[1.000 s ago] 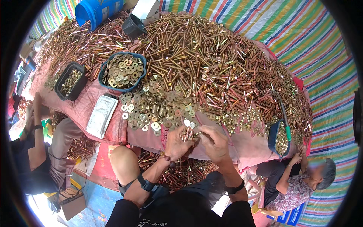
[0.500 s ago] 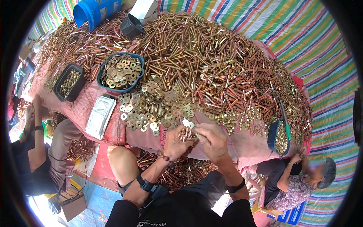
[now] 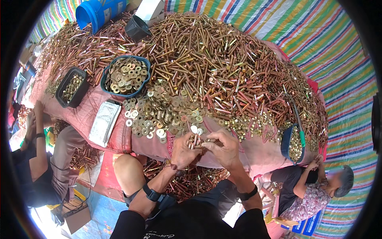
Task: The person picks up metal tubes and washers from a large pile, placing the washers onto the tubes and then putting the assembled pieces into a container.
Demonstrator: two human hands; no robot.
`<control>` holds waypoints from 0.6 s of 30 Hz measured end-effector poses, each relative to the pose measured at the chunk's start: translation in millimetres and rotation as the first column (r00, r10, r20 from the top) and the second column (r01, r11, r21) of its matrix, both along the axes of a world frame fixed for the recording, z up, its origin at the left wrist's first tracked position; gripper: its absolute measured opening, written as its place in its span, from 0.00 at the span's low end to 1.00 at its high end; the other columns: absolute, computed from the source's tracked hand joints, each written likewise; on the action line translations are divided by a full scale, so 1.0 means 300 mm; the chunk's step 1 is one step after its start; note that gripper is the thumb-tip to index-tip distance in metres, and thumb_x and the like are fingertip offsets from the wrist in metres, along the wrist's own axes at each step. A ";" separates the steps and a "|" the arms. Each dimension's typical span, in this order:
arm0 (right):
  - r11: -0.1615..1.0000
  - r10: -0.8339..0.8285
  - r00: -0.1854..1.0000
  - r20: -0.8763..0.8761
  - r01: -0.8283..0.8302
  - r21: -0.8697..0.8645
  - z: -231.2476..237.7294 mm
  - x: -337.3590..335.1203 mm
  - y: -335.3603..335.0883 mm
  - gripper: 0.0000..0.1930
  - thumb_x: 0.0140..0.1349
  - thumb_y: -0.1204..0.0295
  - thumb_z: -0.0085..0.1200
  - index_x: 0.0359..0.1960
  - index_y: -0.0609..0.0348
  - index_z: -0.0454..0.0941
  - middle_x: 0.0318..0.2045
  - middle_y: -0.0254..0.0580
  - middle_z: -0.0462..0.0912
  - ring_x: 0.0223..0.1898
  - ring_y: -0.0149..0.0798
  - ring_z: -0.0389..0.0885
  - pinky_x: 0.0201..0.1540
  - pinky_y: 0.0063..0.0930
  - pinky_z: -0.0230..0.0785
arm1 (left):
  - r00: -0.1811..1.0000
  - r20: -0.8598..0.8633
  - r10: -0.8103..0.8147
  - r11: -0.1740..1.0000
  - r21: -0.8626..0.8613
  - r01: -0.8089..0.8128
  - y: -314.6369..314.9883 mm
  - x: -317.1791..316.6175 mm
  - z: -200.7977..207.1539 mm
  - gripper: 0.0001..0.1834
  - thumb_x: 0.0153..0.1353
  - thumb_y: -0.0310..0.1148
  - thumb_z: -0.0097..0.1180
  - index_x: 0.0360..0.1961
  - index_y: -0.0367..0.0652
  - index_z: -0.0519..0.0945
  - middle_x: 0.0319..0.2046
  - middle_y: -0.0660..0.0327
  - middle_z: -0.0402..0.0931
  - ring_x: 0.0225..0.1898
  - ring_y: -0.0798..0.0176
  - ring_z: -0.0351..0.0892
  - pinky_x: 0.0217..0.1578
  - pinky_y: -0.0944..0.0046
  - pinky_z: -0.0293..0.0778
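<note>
My left hand (image 3: 184,151) is closed around a small bunch of copper-coloured bolts (image 3: 194,141), their ends pointing up out of the fingers. Right beside it, my right hand (image 3: 223,149) has thumb and fingers pinched together at the bolts. Something small and yellowish shows at its fingertips, too small to name. Just beyond both hands, loose flat washers (image 3: 167,111) lie in a heap, a few of them pale. Small brass-coloured nuts (image 3: 252,124) are scattered to the right of the washers.
A big mound of bolts (image 3: 223,59) covers the far side. Around it stand a blue basin of washers (image 3: 104,81), a dark tray of nuts (image 3: 84,88), a blue tub of nuts (image 3: 285,148) and a blue bucket (image 3: 85,18). Co-workers sit at left (image 3: 39,159) and right (image 3: 304,195).
My right hand has drawn back from the edge of the washers, its fingertips coming down to the bolts in my left hand. My left hand has stayed nearly still.
</note>
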State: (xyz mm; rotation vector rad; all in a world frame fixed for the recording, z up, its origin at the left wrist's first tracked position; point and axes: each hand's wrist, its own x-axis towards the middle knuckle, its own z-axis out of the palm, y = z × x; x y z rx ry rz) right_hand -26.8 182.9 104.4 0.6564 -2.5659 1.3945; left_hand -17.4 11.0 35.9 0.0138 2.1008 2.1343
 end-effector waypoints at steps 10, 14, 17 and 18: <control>0.999 -0.009 0.999 -0.035 0.010 0.031 -0.050 0.004 0.016 0.13 0.58 0.73 0.68 0.44 0.62 0.82 0.33 0.43 0.82 0.34 0.40 0.82 0.38 0.30 0.73 | 0.995 -0.100 0.009 1.000 0.000 -0.009 -0.004 -0.004 -0.010 0.16 0.49 0.25 0.73 0.40 0.39 0.83 0.27 0.61 0.85 0.29 0.70 0.82 0.32 0.66 0.78; 0.996 -0.070 0.935 0.349 0.085 -0.030 -0.059 0.018 0.028 0.13 0.56 0.73 0.71 0.39 0.64 0.81 0.34 0.42 0.83 0.35 0.37 0.83 0.37 0.30 0.74 | 0.997 -0.072 -0.002 1.000 -0.003 0.002 0.000 -0.004 -0.039 0.16 0.49 0.25 0.72 0.40 0.39 0.82 0.27 0.61 0.85 0.29 0.69 0.83 0.32 0.65 0.78; 0.991 -0.058 0.983 0.176 0.078 -0.109 -0.011 0.030 -0.014 0.14 0.54 0.72 0.74 0.36 0.64 0.81 0.33 0.41 0.83 0.35 0.34 0.82 0.36 0.28 0.73 | 0.999 -0.049 -0.004 1.000 -0.001 0.004 -0.006 -0.001 -0.024 0.17 0.48 0.25 0.72 0.40 0.39 0.82 0.28 0.60 0.85 0.29 0.68 0.83 0.33 0.64 0.78; 0.991 -0.061 0.983 0.174 0.081 -0.111 -0.021 0.028 -0.009 0.14 0.54 0.72 0.74 0.36 0.64 0.81 0.33 0.41 0.83 0.35 0.34 0.82 0.36 0.28 0.73 | 1.000 -0.011 -0.026 1.000 -0.009 0.026 -0.008 -0.004 -0.013 0.17 0.47 0.25 0.73 0.40 0.39 0.82 0.28 0.60 0.85 0.30 0.67 0.83 0.33 0.64 0.79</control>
